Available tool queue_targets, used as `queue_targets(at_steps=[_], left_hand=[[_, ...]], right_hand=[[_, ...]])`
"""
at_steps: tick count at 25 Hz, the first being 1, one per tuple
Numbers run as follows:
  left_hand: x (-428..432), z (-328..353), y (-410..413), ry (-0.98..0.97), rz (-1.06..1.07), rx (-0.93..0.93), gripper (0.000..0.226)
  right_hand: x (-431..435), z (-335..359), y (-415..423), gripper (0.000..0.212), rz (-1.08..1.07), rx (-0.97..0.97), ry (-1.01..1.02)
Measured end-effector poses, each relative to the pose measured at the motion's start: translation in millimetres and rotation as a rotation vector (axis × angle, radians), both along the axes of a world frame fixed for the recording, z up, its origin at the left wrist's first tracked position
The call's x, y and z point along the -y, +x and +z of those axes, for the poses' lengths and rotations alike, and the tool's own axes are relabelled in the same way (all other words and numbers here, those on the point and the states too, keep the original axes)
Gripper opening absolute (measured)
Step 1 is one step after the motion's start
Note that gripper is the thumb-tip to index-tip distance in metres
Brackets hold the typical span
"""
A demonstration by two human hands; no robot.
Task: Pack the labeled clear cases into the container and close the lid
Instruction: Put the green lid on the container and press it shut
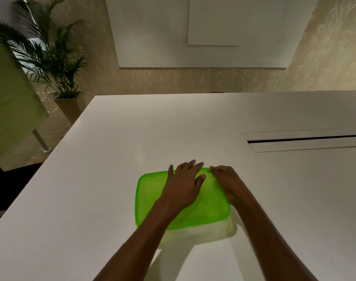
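Observation:
A clear container (pixel 223 230) with a bright green lid (pixel 150 191) sits on the white table (pixel 112 159), near its front edge. My left hand (pixel 183 185) lies flat on the lid, fingers spread toward the far edge. My right hand (pixel 226 182) curls over the lid's far right corner, fingers bent on the rim. The lid covers the container, and what lies inside is hidden. No clear cases show on the table.
A long cable slot (pixel 300 139) is set into the table at the right. A potted palm (pixel 51 57) stands on the floor beyond the table's left corner, beside a green panel (pixel 8 110).

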State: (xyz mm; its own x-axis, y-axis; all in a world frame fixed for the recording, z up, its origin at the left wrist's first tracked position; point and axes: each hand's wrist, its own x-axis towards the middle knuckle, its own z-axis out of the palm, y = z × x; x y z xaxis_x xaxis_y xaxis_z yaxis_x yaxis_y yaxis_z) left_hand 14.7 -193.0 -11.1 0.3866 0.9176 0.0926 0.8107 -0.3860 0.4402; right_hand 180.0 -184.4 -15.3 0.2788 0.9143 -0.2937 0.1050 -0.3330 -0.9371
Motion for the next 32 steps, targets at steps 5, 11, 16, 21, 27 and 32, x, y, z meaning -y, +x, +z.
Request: queue_targets(at_steps=[5, 11, 16, 21, 27, 32], left_hand=[[4.6, -6.6, 5.8, 0.054, 0.007, -0.192, 0.053], [4.7, -7.7, 4.9, 0.072, 0.008, -0.172, 0.055], [2.7, -9.0, 4.5, 0.072, 0.012, -0.168, 0.055], [3.9, -10.5, 5.6, 0.091, 0.017, -0.179, 0.055], [5.6, -9.2, 5.8, 0.097, 0.019, -0.181, 0.055], [5.6, -7.6, 4.4, 0.082, 0.014, -0.149, 0.055]], right_hand=[[9.7, -6.5, 0.2, 0.034, -0.028, 0.128, 0.009], [90.9, -3.9, 8.2, 0.055, 0.077, 0.304, -0.141], [134.1, 2.6, -5.0, 0.063, 0.073, 0.111, -0.191], [138.2, -1.1, -10.7, 0.054, -0.044, -0.098, -0.084], [138.9, -3.5, -11.1, 0.055, -0.050, -0.127, -0.086], [133.9, -10.4, -4.9, 0.049, -0.092, 0.290, -0.020]])
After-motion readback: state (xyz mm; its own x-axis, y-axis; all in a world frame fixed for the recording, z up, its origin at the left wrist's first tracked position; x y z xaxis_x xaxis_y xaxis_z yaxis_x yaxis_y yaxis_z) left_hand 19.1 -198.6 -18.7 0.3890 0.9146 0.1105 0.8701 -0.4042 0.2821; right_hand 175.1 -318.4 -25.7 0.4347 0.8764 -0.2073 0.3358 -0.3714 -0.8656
